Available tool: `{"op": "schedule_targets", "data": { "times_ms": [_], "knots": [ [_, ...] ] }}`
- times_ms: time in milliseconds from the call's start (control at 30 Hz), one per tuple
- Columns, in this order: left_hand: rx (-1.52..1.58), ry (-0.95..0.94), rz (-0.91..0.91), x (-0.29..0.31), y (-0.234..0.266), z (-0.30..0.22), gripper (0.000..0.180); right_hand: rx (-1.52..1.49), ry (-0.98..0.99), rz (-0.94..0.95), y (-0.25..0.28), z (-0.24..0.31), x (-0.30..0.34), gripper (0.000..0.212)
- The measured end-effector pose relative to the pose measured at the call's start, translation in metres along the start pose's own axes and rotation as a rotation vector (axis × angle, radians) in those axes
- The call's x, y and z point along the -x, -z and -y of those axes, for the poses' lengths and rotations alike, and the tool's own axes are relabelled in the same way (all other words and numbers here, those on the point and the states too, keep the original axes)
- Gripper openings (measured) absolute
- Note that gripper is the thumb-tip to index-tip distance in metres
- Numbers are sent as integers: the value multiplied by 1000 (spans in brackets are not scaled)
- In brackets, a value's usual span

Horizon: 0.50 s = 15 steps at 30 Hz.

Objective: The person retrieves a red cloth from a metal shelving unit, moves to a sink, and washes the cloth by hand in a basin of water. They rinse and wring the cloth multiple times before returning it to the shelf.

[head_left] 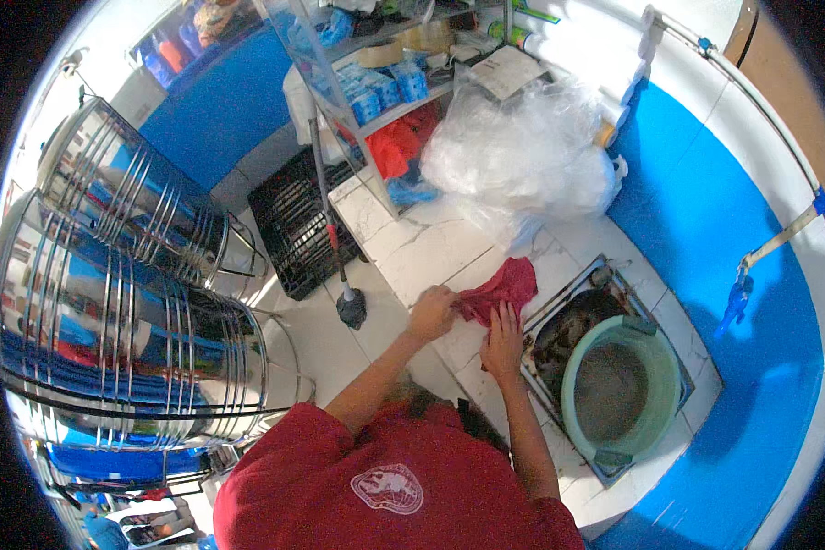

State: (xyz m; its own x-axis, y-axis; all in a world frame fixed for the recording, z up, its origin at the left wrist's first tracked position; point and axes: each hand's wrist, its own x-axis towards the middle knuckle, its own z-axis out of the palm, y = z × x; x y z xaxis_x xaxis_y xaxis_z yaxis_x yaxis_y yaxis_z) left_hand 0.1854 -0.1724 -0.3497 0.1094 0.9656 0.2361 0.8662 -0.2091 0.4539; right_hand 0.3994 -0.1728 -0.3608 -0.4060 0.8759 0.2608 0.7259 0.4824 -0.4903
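Observation:
A dark red cloth (pixel 508 282) lies bunched on the white tiled ledge (pixel 412 252) in front of me. My left hand (pixel 434 313) is closed around the cloth's left end. On the cloth's near edge rests my right hand (pixel 502 346), its fingers stretched out and pressed flat. To the right of that hand stands a light green basin (pixel 573 390) with murky grey water in it. The basin sits partly over a dark, metal-rimmed sink (pixel 559 321) set into the tiles.
Large clear plastic bags (pixel 522 151) slump behind the cloth, beside a metal shelf (pixel 403 105) with blue packs. Left are a black crate (pixel 293 220), a long-handled brush (pixel 348 307) and big shiny steel tanks (pixel 137 339). A blue tap (pixel 735 298) projects from the right wall.

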Motion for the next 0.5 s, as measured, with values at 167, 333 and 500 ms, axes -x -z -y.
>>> {"op": "schedule_targets", "data": {
  "times_ms": [167, 333, 500],
  "knots": [
    [272, 308, -324, 57, 42, 67, 27, 89, 148, 243, -34, 79, -21, 43],
    [501, 342, -420, 81, 76, 136, 31, -13, 54, 129, -71, 159, -68, 47],
    [831, 394, -213, 101, 60, 143, 36, 113, 52, -66, -119, 170, -78, 44]
  ]
}}
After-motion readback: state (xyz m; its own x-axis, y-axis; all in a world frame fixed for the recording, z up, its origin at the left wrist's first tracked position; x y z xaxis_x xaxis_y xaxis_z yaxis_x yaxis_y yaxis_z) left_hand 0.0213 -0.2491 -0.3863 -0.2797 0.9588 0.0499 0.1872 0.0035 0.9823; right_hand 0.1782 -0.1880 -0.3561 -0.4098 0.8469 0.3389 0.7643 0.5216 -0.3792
